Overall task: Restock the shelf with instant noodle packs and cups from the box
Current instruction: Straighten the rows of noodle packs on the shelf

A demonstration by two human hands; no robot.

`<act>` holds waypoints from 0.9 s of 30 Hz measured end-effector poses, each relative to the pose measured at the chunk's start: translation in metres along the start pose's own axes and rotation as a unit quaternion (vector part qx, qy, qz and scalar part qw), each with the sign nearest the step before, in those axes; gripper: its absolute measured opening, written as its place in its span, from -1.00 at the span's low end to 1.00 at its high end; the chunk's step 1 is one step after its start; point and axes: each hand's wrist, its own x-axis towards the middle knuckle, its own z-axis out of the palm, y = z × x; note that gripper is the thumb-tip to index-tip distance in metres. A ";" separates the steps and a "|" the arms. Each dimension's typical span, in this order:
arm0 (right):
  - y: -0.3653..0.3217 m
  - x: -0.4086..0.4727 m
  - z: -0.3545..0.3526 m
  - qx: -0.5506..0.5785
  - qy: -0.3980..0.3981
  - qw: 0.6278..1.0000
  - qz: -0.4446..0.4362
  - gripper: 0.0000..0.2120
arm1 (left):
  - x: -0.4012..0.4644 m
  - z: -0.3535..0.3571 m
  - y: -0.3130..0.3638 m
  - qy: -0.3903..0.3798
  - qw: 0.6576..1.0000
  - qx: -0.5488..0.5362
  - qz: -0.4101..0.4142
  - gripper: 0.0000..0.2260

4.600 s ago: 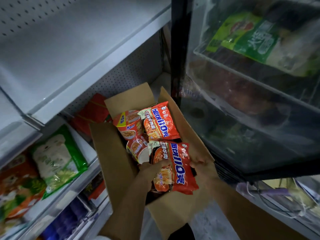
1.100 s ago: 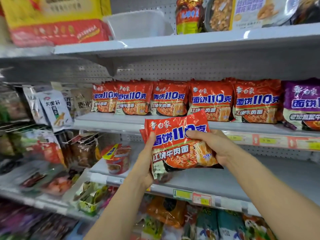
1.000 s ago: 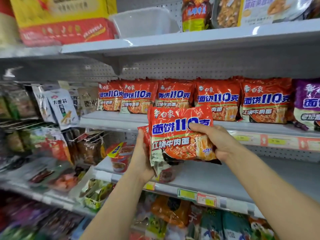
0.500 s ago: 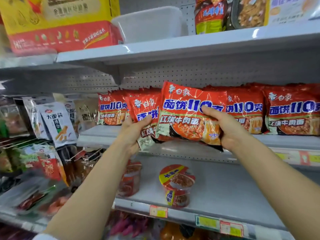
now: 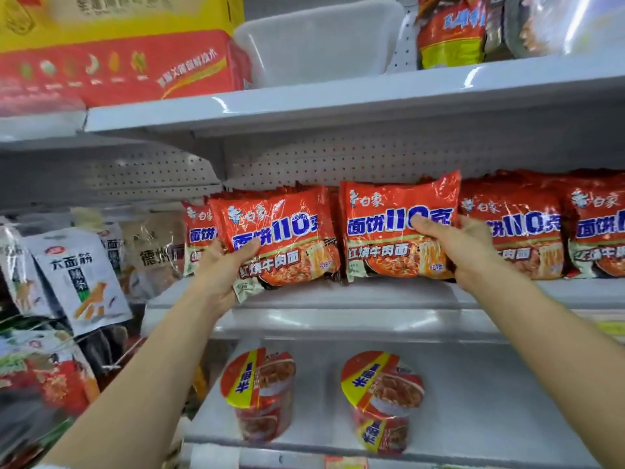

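Observation:
Two red instant noodle packs stand upright at the front of the middle shelf [image 5: 338,299]. My left hand [image 5: 225,265] grips the left pack [image 5: 284,231] by its lower left corner, thumb on its face. My right hand [image 5: 463,248] grips the right pack [image 5: 389,225] at its right side, thumb over the blue lettering. More red packs [image 5: 527,225] of the same kind line the shelf behind and to the right. Two noodle cups [image 5: 260,394] [image 5: 382,401] stand on the shelf below. The box is out of view.
The top shelf holds a white plastic tub [image 5: 321,38], a red and yellow carton [image 5: 118,52] and jars. Hanging snack bags [image 5: 77,279] fill the bay to the left. The lower shelf [image 5: 490,401] has bare room right of the cups.
My hands rose from the lower shelf to the middle shelf. The packs I held together are now split, one in each hand, standing side by side at the shelf front.

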 end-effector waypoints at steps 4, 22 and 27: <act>0.010 0.007 0.011 -0.042 0.020 0.999 -0.026 -0.83 | 0.013 -0.005 -0.006 -0.017 0.999 0.026 0.009 -0.50; 0.023 0.033 0.014 -0.526 0.187 0.803 -0.210 -0.16 | 0.040 0.005 -0.020 -0.078 0.993 0.086 0.015 -0.53; 0.033 0.017 0.030 -0.603 0.083 0.731 -0.310 -0.38 | 0.042 0.007 -0.023 -0.049 0.980 0.187 0.056 -0.49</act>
